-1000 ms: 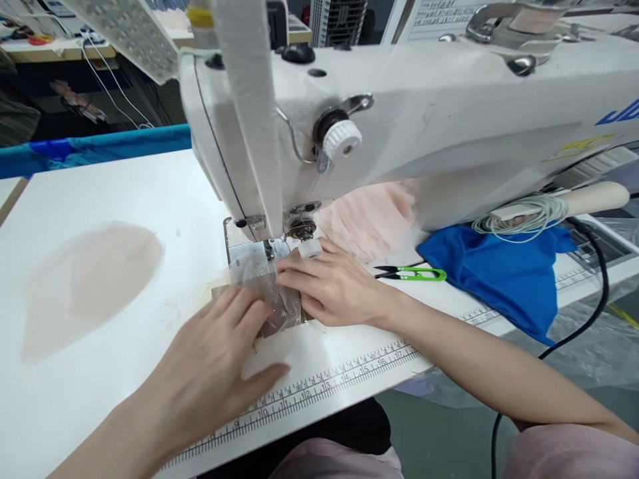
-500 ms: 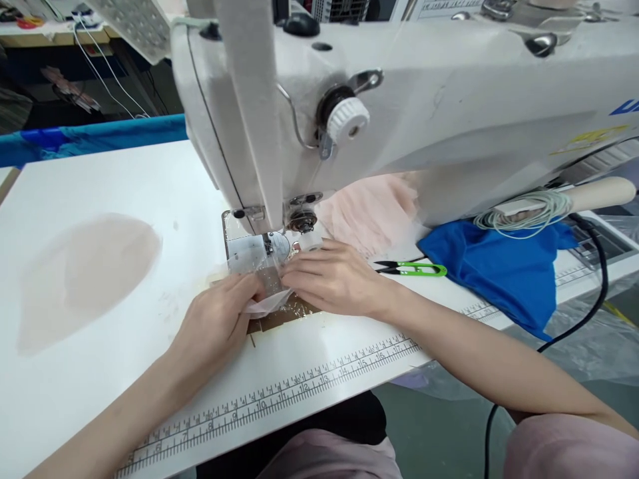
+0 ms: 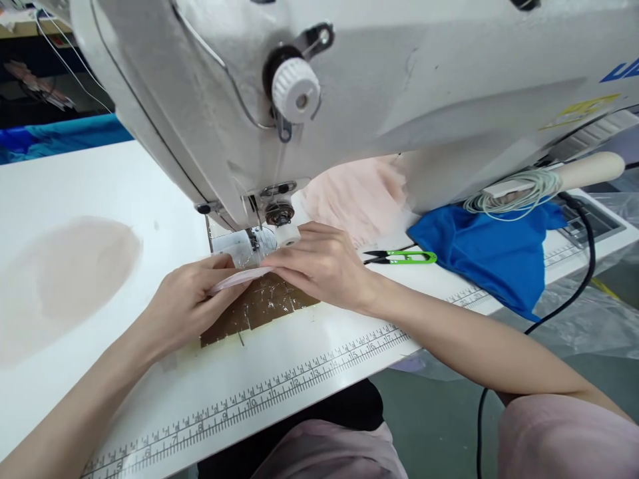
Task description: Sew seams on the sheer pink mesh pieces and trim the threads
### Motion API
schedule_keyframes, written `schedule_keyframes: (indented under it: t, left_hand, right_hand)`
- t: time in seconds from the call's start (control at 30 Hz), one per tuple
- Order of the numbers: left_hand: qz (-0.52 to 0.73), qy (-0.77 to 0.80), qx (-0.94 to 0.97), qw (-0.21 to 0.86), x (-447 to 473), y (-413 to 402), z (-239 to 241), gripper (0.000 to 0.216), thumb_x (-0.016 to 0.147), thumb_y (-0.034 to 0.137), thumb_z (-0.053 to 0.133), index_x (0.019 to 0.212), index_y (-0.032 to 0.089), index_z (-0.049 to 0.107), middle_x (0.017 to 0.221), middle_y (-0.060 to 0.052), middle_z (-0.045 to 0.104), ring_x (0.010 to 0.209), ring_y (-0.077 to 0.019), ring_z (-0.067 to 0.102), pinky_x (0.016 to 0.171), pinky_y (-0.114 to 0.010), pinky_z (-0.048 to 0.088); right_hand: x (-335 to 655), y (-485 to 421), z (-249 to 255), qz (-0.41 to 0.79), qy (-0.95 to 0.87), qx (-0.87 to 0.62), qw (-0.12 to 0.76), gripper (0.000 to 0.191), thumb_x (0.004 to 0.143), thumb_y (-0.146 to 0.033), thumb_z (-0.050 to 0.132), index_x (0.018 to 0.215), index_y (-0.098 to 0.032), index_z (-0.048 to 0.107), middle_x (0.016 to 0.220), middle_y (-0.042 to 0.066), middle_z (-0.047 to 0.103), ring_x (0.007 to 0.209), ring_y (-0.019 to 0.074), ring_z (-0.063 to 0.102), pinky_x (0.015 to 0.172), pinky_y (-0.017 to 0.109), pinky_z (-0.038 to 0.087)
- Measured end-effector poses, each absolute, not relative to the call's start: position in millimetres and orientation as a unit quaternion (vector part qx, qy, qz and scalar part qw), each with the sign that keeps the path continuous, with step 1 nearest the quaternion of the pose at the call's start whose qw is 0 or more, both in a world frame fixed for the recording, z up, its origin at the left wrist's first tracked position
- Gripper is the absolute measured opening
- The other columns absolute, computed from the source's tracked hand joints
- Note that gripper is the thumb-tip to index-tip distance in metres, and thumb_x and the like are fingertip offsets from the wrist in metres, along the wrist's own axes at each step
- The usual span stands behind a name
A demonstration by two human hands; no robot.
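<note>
A white sewing machine (image 3: 349, 86) fills the top of the view, its presser foot (image 3: 257, 239) just above my fingers. My left hand (image 3: 187, 303) pinches a thin strip of pale pink fabric (image 3: 234, 279) by its left end. My right hand (image 3: 322, 266) pinches the strip's right end, close to the presser foot. The strip is lifted a little over a brown taped patch (image 3: 259, 309) on the white table (image 3: 74, 193).
Green thread snips (image 3: 407, 257) lie right of my right hand. Beyond them sit blue cloth (image 3: 492, 256), pink ruffled fabric (image 3: 349, 196) and a coiled cord (image 3: 514, 196). A beige fabric piece (image 3: 64, 279) lies at the left. A ruler strip (image 3: 279, 389) runs along the table's front edge.
My left hand went from lying flat on the fabric to pinching the strip and lifting it. Both hands drew toward the presser foot; the camera moved closer under the machine.
</note>
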State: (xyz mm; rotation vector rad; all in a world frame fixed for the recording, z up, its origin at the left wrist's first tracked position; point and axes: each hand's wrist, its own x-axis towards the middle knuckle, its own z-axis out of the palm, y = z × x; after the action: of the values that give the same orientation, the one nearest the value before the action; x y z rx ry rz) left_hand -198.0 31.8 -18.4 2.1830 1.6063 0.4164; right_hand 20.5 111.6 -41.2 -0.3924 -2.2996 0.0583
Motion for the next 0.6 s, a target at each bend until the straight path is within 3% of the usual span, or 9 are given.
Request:
schedule_keyframes:
  t: [0.1,0.2,0.3,0.43,0.6]
  left_hand:
    - [0.151,0.577,0.782,0.18,-197,29,-18,0.044,0.1,0.04,0.032,0.083,0.023,0.069,0.064,0.003,0.05,0.05,-0.0089,0.045,0.048,-0.024,0.036]
    - [0.151,0.593,0.783,0.113,-195,27,-21,0.031,0.096,0.036,0.042,0.108,0.027,0.069,0.079,0.001,0.064,0.054,-0.0106,0.054,0.051,-0.026,0.04]
    - [0.142,0.608,0.779,0.06,-196,28,-27,0.038,0.091,0.028,0.047,0.126,0.032,0.061,0.099,0.0,0.074,0.068,-0.0162,0.065,0.056,-0.028,0.045]
    - [0.128,0.609,0.781,0.057,-199,31,-32,0.041,0.089,0.022,0.043,0.123,0.032,0.063,0.1,0.0,0.076,0.073,-0.0196,0.069,0.058,-0.031,0.047]
    - [0.105,0.6,0.791,0.053,-200,32,-31,0.035,0.092,0.024,0.04,0.114,0.028,0.067,0.088,0.001,0.075,0.066,-0.0159,0.065,0.055,-0.027,0.043]
  right_hand:
    - [22,110,-39,0.028,-0.914,-0.159,0.372,0.02,0.095,-0.015,0.055,0.086,-0.018,0.073,0.072,-0.003,0.074,0.063,0.0091,0.063,0.069,0.025,0.048]
    - [22,109,-37,0.018,-0.907,-0.157,0.39,0.02,0.095,-0.015,0.054,0.088,-0.018,0.073,0.075,-0.003,0.074,0.063,0.0088,0.063,0.069,0.024,0.048]
    - [19,108,-37,-0.013,-0.889,-0.153,0.431,0.018,0.094,-0.013,0.057,0.088,-0.018,0.073,0.079,-0.003,0.075,0.07,0.0101,0.063,0.07,0.024,0.048]
    - [15,108,-40,-0.047,-0.878,-0.16,0.449,0.015,0.093,-0.014,0.059,0.088,-0.02,0.073,0.079,-0.004,0.076,0.077,0.0129,0.063,0.066,0.026,0.043]
    - [14,111,-44,-0.034,-0.887,-0.176,0.425,0.019,0.097,-0.021,0.055,0.089,-0.022,0.072,0.076,-0.006,0.074,0.069,0.0105,0.06,0.063,0.026,0.039]
